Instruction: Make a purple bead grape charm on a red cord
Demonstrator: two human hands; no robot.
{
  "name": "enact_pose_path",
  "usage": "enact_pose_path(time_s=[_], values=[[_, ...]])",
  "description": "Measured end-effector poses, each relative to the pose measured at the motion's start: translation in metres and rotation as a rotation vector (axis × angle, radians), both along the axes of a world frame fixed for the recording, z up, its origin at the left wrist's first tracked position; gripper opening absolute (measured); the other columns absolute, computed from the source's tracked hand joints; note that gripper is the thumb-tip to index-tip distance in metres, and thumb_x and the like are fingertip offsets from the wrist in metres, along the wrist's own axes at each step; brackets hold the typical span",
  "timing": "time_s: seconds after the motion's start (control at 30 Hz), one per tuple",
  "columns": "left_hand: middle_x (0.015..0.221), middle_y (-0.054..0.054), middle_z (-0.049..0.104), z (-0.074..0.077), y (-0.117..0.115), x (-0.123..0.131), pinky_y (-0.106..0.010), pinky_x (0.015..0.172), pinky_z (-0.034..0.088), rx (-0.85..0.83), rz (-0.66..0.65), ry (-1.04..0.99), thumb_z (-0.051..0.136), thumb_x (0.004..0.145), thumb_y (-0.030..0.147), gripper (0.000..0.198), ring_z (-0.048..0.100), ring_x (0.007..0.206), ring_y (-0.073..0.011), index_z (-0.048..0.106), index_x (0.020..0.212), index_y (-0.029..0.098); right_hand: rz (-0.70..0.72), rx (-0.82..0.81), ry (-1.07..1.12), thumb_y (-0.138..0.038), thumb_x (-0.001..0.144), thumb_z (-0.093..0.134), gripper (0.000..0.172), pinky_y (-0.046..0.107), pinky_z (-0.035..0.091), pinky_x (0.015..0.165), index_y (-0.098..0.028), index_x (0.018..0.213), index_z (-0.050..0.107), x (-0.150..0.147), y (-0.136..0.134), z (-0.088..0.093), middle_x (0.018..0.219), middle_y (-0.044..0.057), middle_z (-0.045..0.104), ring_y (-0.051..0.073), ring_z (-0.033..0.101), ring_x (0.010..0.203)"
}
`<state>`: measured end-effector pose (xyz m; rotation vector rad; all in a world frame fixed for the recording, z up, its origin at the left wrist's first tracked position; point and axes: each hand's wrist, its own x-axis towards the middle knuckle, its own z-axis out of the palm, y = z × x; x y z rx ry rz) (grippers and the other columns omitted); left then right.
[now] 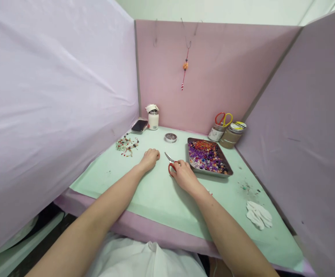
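Observation:
My right hand [184, 175] is closed round the red handles of a small pair of scissors [171, 166], low over the green tabletop. The blades point away to the upper left. To the left, my left hand [150, 159] rests on the table with its fingers curled in; whether something small is inside them is hidden. Just right of my right hand stands a metal tray [231, 169] of purple, clear and orange beads [205, 157], with a tangle of red cord [204, 146] at its far end. Beaded strings [127, 145] lie in a heap left of my left hand.
A round clear dish [170, 137] sits behind my hands. At the back are a phone [139, 125], a white bottle [153, 120], a jar with scissors [216, 132] and a brown jar [230, 137]. White gloves [259, 215] lie at right. A beaded pendant [185, 66] hangs behind.

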<state>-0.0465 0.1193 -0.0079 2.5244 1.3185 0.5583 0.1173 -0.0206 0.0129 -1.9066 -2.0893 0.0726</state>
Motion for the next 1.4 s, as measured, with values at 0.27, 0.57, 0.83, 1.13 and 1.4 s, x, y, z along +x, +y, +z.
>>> enact_pose_path(time_s=[0.27, 0.57, 0.83, 1.13, 1.4], values=[[0.102, -0.008, 0.062, 0.003, -0.001, -0.007, -0.034, 0.088, 0.037, 0.002, 0.029, -0.079, 0.057, 0.08, 0.021, 0.017, 0.05, 0.101, -0.0227, 0.066, 0.094, 0.018, -0.082, -0.045, -0.017, -0.018, 0.088, 0.045, 0.03, 0.032, 0.036, 0.086, -0.011, 0.116, 0.054, 0.0, 0.004, -0.007, 0.109, 0.016, 0.056, 0.027, 0.051, 0.098], [0.094, -0.011, 0.061, 0.001, -0.006, 0.001, -0.04, 0.091, 0.032, -0.082, 0.111, -0.268, 0.054, 0.078, 0.016, 0.011, 0.045, 0.102, -0.0257, 0.062, 0.07, 0.017, -0.149, -0.012, -0.02, -0.013, 0.085, 0.045, 0.025, 0.033, 0.036, 0.083, -0.011, 0.107, 0.057, -0.001, 0.01, -0.01, 0.098, 0.016, 0.059, 0.026, 0.054, 0.092], [0.084, -0.004, 0.056, 0.015, -0.001, -0.013, -0.03, 0.077, 0.04, -0.222, 0.356, -0.882, 0.042, 0.085, 0.019, 0.011, 0.051, 0.083, -0.0164, 0.052, 0.088, 0.017, -0.202, 0.061, 0.031, -0.018, 0.086, 0.042, 0.025, 0.031, 0.038, 0.08, -0.011, 0.107, 0.055, -0.003, 0.004, -0.005, 0.099, 0.015, 0.057, 0.024, 0.055, 0.09], [0.071, -0.002, 0.054, 0.025, -0.019, -0.007, -0.011, 0.051, 0.042, -0.957, 0.044, -1.367, 0.058, 0.078, 0.006, 0.009, 0.05, 0.055, -0.003, 0.053, 0.083, 0.012, -0.086, 0.091, 0.149, -0.017, 0.084, 0.048, 0.02, 0.035, 0.037, 0.086, -0.012, 0.098, 0.061, -0.001, 0.002, 0.0, 0.099, 0.016, 0.06, 0.026, 0.054, 0.096], [0.072, -0.003, 0.056, 0.03, -0.024, 0.013, -0.007, 0.049, 0.047, -1.275, -0.062, -1.584, 0.051, 0.08, -0.003, 0.013, 0.054, 0.055, -0.0017, 0.055, 0.082, 0.01, 0.147, 0.115, 0.49, -0.019, 0.075, 0.06, 0.012, 0.029, 0.044, 0.076, -0.02, 0.087, 0.065, 0.016, 0.033, 0.04, 0.08, 0.002, 0.068, 0.015, 0.061, 0.076]])
